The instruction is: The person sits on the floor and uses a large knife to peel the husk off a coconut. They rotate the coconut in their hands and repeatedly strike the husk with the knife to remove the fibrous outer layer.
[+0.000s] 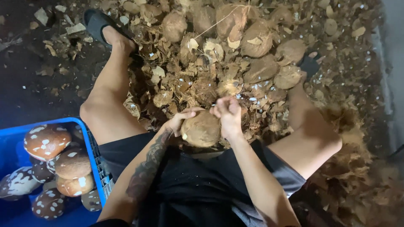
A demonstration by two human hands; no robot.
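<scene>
1. Head view: the person sits with knees spread over a floor of husk scraps, and a partly husked coconut sits between the two hands, just above the lap.
2. The left hand cups the coconut's left side, fingers curled against the shell and thumb lying across its top.
3. The right hand is clenched at the coconut's upper right edge, fingers pinched on a tuft of husk fibre that rises just beyond the knuckles.
4. Past the fingertips of both hands lies a heap of unhusked coconuts amid torn brown husk.
5. Well off to the left of the left hand, beside the thigh, a blue plastic crate holds peeled coconuts, brown with white patches.
6. A dark sandal is on the left foot, far beyond the left fingers.
</scene>
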